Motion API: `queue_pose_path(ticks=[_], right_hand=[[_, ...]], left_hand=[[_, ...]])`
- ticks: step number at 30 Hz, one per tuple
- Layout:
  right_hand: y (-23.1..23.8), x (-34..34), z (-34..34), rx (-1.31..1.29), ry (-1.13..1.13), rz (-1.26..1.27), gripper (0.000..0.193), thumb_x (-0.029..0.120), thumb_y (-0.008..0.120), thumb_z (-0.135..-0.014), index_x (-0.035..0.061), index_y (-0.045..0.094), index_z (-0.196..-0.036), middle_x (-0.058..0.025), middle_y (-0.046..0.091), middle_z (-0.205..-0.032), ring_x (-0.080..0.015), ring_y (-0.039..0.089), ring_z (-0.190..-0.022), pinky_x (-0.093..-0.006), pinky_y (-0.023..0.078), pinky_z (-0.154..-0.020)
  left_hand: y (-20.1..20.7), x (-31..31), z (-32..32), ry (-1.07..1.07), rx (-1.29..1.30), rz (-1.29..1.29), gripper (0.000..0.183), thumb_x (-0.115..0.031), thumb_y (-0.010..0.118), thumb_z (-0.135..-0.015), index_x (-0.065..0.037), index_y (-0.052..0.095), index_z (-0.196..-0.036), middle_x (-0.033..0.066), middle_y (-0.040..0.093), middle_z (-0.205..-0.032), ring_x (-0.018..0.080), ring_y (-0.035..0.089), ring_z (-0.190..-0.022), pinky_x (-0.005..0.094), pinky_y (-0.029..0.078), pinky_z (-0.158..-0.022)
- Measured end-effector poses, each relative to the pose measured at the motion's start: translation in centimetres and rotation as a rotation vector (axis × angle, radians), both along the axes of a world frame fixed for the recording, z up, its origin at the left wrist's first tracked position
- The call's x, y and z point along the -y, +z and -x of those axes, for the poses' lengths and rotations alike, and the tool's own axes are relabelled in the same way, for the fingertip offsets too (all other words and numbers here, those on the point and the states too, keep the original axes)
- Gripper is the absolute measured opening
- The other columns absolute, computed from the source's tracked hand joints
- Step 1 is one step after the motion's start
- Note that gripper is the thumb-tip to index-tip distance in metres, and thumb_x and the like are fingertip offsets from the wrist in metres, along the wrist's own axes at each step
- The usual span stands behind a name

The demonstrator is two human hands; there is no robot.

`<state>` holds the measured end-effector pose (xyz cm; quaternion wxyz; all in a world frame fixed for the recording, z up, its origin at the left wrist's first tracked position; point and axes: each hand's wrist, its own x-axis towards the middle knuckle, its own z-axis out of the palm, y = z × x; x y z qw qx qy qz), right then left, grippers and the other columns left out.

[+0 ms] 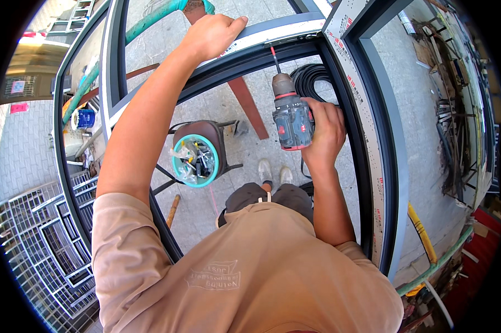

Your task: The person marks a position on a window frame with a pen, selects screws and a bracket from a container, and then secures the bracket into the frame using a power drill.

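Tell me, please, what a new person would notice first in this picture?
First, the grey and red power drill in the right hand, its bit against the dark metal frame at centre. Next, the left hand pressing on the frame's top bar, and the teal-rimmed tub of small parts on a stool below.

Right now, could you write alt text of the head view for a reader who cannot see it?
A person's right hand holds a grey and red cordless drill, its bit against a dark metal window frame, while the left hand presses on the frame's top bar. Below stands a teal-rimmed bucket of small parts on paving.
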<state>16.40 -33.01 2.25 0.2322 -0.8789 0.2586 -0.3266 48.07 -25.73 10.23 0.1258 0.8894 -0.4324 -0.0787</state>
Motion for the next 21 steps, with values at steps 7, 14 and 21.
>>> queue_pose_path(ticks=[7,14,21], right_hand=[[-2.3,0.7,0.1,0.072,-0.003,0.088,0.061,-0.003,0.078,-0.074,0.0143,0.077,-0.132,-0.0083,0.069,-0.099,-0.0302,0.067,-0.095,-0.0421,0.053,-0.086],[-4.7,2.5,-0.3,0.114,0.067,0.092,0.055,-0.001,0.077,-0.075,0.01,0.076,-0.129,-0.0104,0.071,-0.103,-0.0335,0.068,-0.098,-0.0441,0.054,-0.089],[-10.4,1.4,2.4,0.224,0.138,-0.245,0.05,0.003,0.08,-0.074,0.0032,0.075,-0.124,-0.0159,0.074,-0.106,-0.037,0.07,-0.1,-0.0429,0.054,-0.092]], left_hand=[[0.1,0.0,-0.3,0.004,-0.008,-0.005,0.066,-0.055,0.041,-0.108,-0.004,0.083,-0.104,0.0261,0.078,-0.107,0.0466,0.071,-0.109,0.0537,0.053,-0.101],[-0.3,-0.3,-0.6,-0.034,0.011,0.09,0.07,-0.058,0.046,-0.107,0.002,0.08,-0.102,0.0316,0.076,-0.104,0.0497,0.071,-0.104,0.0508,0.053,-0.098],[0.4,-0.1,0.4,-0.055,0.015,0.096,0.064,-0.054,0.046,-0.107,0.0,0.081,-0.106,0.03,0.076,-0.108,0.0488,0.071,-0.106,0.0508,0.053,-0.098]])
